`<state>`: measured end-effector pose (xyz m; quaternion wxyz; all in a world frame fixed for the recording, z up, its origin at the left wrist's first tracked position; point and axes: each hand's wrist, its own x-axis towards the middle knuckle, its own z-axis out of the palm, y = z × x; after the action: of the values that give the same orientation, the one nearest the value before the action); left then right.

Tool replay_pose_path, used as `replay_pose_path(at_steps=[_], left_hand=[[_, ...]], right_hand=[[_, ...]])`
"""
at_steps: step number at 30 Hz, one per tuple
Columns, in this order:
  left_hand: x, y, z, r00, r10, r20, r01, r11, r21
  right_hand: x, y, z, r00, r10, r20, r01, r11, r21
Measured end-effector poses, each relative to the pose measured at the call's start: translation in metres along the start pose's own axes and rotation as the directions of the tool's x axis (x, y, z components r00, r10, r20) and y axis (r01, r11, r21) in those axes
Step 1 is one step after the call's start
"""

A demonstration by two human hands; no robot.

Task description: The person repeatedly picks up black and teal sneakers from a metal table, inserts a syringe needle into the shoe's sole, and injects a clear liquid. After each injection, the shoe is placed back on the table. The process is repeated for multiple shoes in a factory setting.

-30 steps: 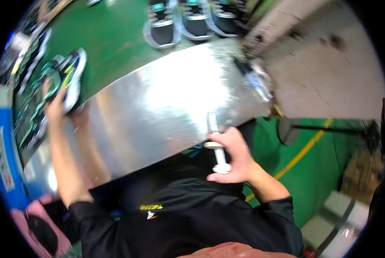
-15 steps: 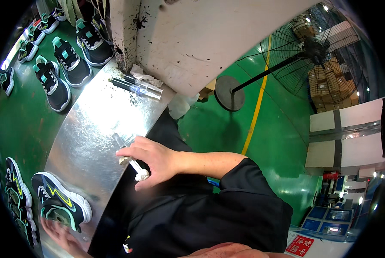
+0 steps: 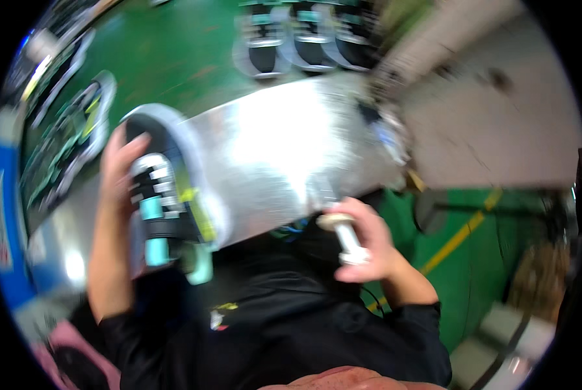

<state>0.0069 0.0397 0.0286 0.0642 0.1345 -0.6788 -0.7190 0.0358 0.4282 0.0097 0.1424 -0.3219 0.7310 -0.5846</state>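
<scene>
Left hand [image 3: 119, 175] in full grip on shoe [image 3: 167, 205], lifted over near edge of metal table [image 3: 271, 156], sole side turned out. Right hand [image 3: 369, 244] wraps white tool [image 3: 346, 237], clear of table, just right of shoe. Frame blurred.

A black shoe [image 3: 167, 208] with a white sole, teal lace tabs and yellow-green accents is held in the left hand [image 3: 119, 169], tilted, toe pointing away, over the near edge of the shiny metal counter [image 3: 278, 156]. A white stamp-like tool [image 3: 346, 237] with a round head is gripped in the right hand [image 3: 372, 244], just off the counter edge.
</scene>
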Motion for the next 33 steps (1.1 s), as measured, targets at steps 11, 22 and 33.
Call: replay_pose_path(at_steps=[11,22,33], left_hand=[[-0.063,-0.014,0.002,0.952,0.196,0.236,0.036,0.694,-0.719],[-0.072,-0.007,-0.001,0.934,0.219,0.282,0.016,0.763,-0.646],[-0.078,-0.002,0.001,0.91,0.294,0.291,-0.043,0.767,-0.64]], right_hand=[[0.072,-0.079,0.037,0.98,-0.163,0.109,0.027,0.663,0.749],[0.108,-0.108,0.069,0.964,-0.158,0.213,-0.075,0.608,0.79],[0.111,-0.113,0.076,0.961,-0.125,0.245,-0.107,0.65,0.752]])
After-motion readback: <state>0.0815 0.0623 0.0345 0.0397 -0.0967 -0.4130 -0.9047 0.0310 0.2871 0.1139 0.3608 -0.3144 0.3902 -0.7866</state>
